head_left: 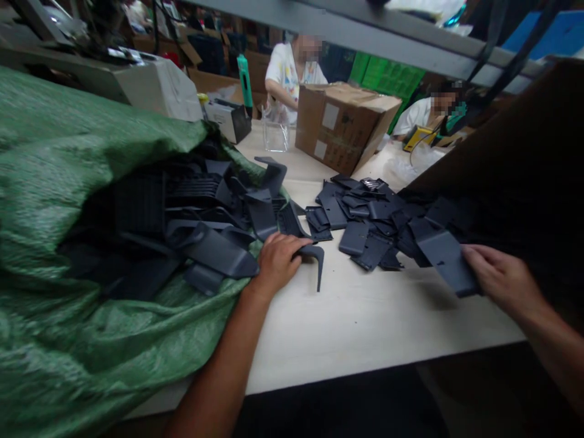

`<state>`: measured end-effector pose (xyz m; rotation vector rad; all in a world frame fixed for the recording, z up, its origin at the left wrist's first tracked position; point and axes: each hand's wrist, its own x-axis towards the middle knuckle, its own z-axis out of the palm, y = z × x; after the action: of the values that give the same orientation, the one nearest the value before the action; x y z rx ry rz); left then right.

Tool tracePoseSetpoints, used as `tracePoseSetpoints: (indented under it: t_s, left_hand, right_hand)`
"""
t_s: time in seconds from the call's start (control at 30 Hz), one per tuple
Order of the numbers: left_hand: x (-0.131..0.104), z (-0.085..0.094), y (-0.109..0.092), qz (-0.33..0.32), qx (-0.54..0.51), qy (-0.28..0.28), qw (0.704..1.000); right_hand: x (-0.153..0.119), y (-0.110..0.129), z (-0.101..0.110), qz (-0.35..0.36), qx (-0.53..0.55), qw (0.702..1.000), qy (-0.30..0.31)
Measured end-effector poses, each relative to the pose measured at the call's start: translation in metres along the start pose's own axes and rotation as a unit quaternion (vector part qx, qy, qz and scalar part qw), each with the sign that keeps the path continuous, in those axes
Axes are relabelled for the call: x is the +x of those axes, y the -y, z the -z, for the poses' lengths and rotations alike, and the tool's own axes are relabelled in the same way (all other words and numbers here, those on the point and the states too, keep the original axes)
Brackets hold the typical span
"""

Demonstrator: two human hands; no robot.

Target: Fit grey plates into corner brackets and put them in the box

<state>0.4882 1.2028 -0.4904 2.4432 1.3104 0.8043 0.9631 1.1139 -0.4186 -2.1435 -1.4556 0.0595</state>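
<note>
My left hand is closed around a bent dark plastic part at the mouth of a green woven sack. Many similar dark plastic parts fill the sack's opening, some curved, some with ribs. On the right, my right hand grips the edge of a flat dark plastic piece, tilted above the table. Its fingers are partly hidden behind the piece. Between the hands lies a loose pile of dark flat plastic pieces, close to the piece in my right hand.
The white table runs beneath everything. A cardboard box stands at the back, beside a clear plastic frame. A large dark panel or box wall rises at right. A metal bar crosses overhead. Two people sit beyond.
</note>
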Motion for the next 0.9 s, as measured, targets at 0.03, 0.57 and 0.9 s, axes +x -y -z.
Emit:
tracePoseSetpoints:
  t_s: [0.03, 0.57, 0.9]
  left_hand:
    - [0.001, 0.001, 0.002, 0.014, -0.007, -0.015, 1.000]
    - [-0.021, 0.007, -0.017, -0.080, -0.075, -0.002, 0.994]
    - [-0.016, -0.001, -0.065, -0.218, -0.008, 0.158, 0.963]
  right_hand:
    - [0.002, 0.016, -0.009, 0.006, 0.027, 0.999, 0.024]
    - [-0.068, 0.076, -0.092, 0.129, 0.169, 0.937, 0.278]
    - [-0.071, 0.052, -0.104, 0.197, 0.105, 0.945, 0.241]
